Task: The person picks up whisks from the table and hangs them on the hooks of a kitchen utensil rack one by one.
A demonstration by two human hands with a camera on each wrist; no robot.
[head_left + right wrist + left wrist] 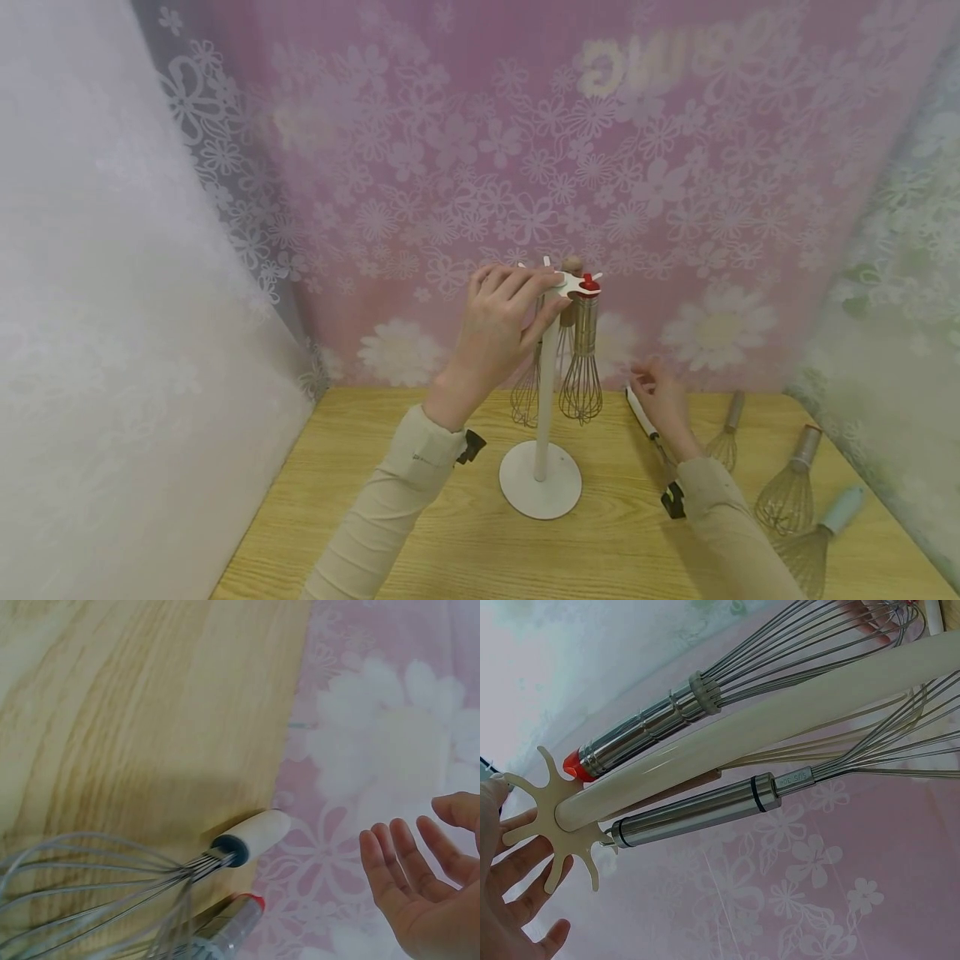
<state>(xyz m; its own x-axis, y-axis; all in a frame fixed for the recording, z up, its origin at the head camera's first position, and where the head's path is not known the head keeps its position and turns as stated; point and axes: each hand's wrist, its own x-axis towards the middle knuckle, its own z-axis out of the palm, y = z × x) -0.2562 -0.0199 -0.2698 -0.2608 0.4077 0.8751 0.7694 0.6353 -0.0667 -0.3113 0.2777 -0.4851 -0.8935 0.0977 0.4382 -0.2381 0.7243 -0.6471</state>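
Observation:
My left hand [498, 321] holds the top of a white stand [547, 383], its fingers over the star-shaped hook ring [555, 817]. From the hooks hang a metal whisk with a red end [583, 350], a wooden-handled whisk [572, 266] behind it, and a steel-handled whisk with black rings [697, 810]. Loosely bent and holding nothing, my right hand [663, 404] hovers near the white handle of a whisk [640, 410] lying on the table. The right wrist view shows that white-handled whisk [259, 834] with a dark collar, apart from the spread right fingers.
On the right of the wooden table [360, 517] lie a small metal whisk [731, 425], a larger whisk with a red-tipped handle [802, 450] and a whisk with a pale blue handle [842, 510]. A pink flowered curtain [450, 167] hangs behind the table.

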